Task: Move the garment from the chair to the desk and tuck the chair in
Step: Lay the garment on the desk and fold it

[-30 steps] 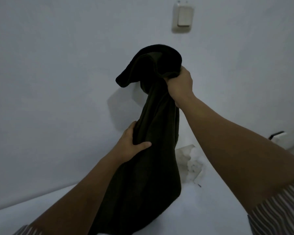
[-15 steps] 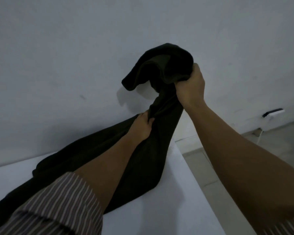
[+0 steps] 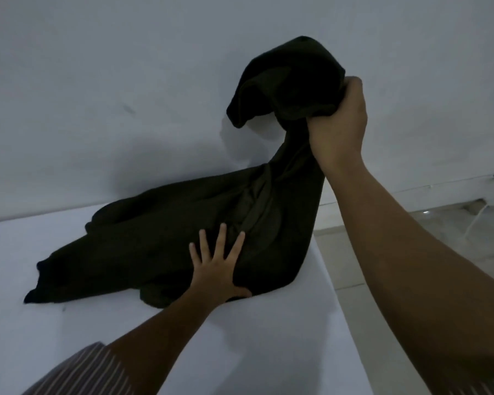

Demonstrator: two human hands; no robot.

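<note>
Grip: left hand (image 3: pixel 216 269) flat, fingers spread, pressing dark garment (image 3: pixel 166 249) onto white desk (image 3: pixel 69 346), right hand (image 3: pixel 338 129) fisted tight on bunched top end, held up nr wall; cloth soft, heavy, matte, mostly laid w/ one end aloft; chair not in view, tuck-in left.

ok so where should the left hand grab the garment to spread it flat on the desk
Judging by the pose, the loose far-left corner of the garment, coming from the left along the desk. It lies free at the edge, while the right hand keeps the other end bunched and lifted.
</note>
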